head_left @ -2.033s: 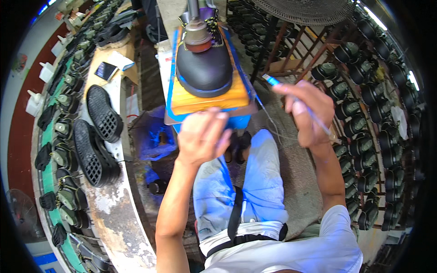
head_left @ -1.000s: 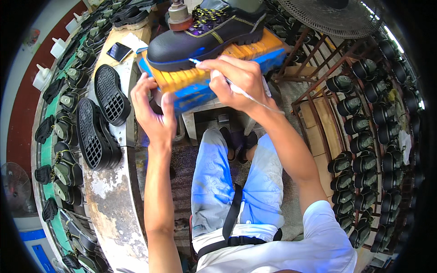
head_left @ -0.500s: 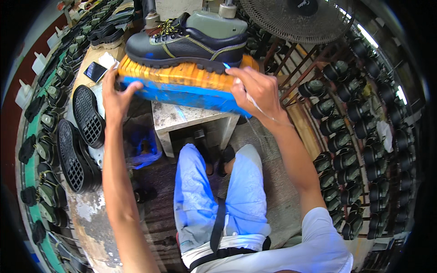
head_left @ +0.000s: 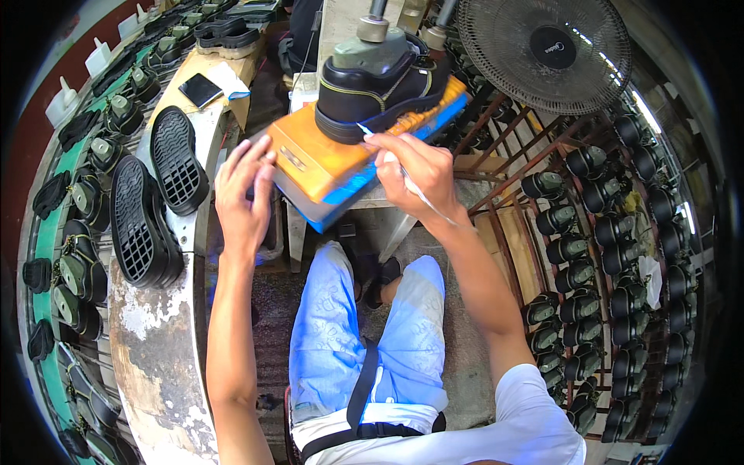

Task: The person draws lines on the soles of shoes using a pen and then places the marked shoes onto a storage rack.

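A black leather shoe (head_left: 356, 89) with yellow stitching sits on an orange-topped block (head_left: 314, 151) with blue sides, its heel turned toward me. A green last (head_left: 370, 54) fills the shoe, with a metal press rod (head_left: 373, 28) above it. My right hand (head_left: 418, 172) pinches a thin white pen-like stick (head_left: 403, 174), its pale tip at the lower edge of the heel. My left hand (head_left: 246, 190) is at the block's left corner, fingers stretched out and apart, fingertips by its edge. Whether they press on it I cannot tell.
Two black soles (head_left: 178, 159) lie on the worn bench (head_left: 159, 353) at left, near a phone (head_left: 200, 90). Beyond, a green conveyor (head_left: 35, 232) carries several shoe parts. A large fan (head_left: 542, 54) stands at upper right, above racks (head_left: 535, 167) of lasted shoes.
The block and shoe have swung round: the toe pointed left and now points far right, with the heel toward me. My left hand has loosened from the block's end; the right keeps the stick.
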`<state>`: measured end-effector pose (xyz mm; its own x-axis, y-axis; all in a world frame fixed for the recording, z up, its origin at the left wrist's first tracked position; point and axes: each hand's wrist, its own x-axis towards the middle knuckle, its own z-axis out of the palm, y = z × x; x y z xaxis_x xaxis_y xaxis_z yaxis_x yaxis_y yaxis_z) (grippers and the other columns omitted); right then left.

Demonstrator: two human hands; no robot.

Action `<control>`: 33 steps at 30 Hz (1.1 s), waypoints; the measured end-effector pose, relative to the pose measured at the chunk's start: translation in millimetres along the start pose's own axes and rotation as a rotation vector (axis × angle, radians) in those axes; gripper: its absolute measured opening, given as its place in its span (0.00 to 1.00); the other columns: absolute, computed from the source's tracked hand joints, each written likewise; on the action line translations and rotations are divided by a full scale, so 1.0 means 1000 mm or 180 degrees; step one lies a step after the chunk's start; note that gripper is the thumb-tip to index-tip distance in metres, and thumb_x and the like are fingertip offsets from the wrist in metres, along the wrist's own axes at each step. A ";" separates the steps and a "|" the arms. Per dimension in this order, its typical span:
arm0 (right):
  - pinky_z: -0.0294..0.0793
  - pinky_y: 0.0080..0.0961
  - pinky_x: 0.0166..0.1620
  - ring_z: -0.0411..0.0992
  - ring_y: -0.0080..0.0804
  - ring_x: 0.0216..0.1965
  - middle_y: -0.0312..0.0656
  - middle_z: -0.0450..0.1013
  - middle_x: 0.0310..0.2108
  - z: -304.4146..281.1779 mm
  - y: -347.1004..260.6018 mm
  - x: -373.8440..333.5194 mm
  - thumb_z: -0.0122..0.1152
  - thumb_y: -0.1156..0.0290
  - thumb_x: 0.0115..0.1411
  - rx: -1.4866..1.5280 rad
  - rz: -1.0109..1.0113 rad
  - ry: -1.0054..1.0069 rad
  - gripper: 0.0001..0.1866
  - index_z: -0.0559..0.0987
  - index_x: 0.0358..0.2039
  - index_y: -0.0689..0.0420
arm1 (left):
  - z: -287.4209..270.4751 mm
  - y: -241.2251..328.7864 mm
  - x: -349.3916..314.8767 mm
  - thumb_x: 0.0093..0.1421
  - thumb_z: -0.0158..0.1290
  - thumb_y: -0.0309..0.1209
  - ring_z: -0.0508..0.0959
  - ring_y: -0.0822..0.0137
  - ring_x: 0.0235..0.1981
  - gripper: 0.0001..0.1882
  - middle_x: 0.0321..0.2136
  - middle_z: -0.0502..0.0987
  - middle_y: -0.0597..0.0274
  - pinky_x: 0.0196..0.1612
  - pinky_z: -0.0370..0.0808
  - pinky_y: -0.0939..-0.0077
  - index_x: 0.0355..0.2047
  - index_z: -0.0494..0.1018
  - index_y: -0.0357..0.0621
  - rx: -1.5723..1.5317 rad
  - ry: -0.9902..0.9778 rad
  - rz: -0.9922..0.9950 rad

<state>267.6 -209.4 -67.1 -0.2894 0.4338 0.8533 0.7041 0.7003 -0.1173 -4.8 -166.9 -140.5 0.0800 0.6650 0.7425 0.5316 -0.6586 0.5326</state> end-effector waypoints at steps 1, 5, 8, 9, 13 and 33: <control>0.79 0.35 0.28 0.79 0.42 0.24 0.45 0.78 0.27 0.006 0.002 0.003 0.59 0.78 0.56 -0.0038 0.0059 0.0043 0.13 0.84 0.41 0.61 | 0.000 -0.006 0.007 0.75 0.48 0.38 0.73 0.54 0.65 0.18 0.60 0.80 0.56 0.70 0.63 0.58 0.53 0.83 0.42 -0.0146 -0.0018 -0.0198; 0.78 0.36 0.28 0.78 0.43 0.23 0.44 0.78 0.25 0.017 0.018 0.010 0.60 0.78 0.55 -0.0183 0.0261 0.0207 0.14 0.85 0.42 0.59 | 0.009 -0.012 0.030 0.78 0.38 0.49 0.73 0.50 0.66 0.30 0.64 0.75 0.50 0.70 0.64 0.60 0.61 0.76 0.37 -0.0493 -0.0233 -0.1012; 0.77 0.36 0.27 0.77 0.43 0.22 0.44 0.78 0.25 0.012 0.018 0.011 0.61 0.77 0.54 -0.0400 0.0415 0.0232 0.14 0.85 0.41 0.59 | 0.018 -0.013 0.045 0.78 0.38 0.50 0.75 0.50 0.64 0.30 0.62 0.77 0.46 0.67 0.68 0.62 0.64 0.73 0.38 0.0043 -0.0266 -0.1000; 0.77 0.36 0.26 0.77 0.43 0.21 0.44 0.77 0.25 0.008 0.017 0.010 0.61 0.77 0.53 -0.0513 0.0417 0.0268 0.14 0.85 0.41 0.58 | 0.024 -0.020 0.047 0.78 0.39 0.49 0.77 0.50 0.63 0.29 0.60 0.78 0.47 0.66 0.69 0.62 0.63 0.73 0.39 -0.0109 -0.0227 -0.1095; 0.75 0.37 0.25 0.75 0.44 0.20 0.43 0.76 0.23 -0.013 0.021 -0.002 0.62 0.77 0.52 -0.0940 0.0517 0.0365 0.13 0.85 0.40 0.58 | 0.042 -0.045 0.052 0.79 0.40 0.43 0.79 0.52 0.59 0.24 0.57 0.80 0.49 0.64 0.72 0.64 0.60 0.76 0.38 -0.0263 0.0059 -0.0858; 0.69 0.16 0.26 0.69 0.17 0.20 0.38 0.78 0.24 -0.140 -0.014 -0.034 0.43 0.59 0.77 0.1271 0.2490 0.0315 0.25 0.73 0.67 0.56 | 0.059 -0.016 0.018 0.74 0.40 0.27 0.73 0.59 0.64 0.22 0.62 0.76 0.50 0.69 0.64 0.65 0.64 0.71 0.34 -0.1108 0.0895 -0.1409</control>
<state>358.0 -313.4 -23.4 0.2510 0.8335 0.4922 0.3924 0.3772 -0.8389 38.4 -124.1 -159.8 -0.3348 0.8140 0.4747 0.1543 -0.4497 0.8798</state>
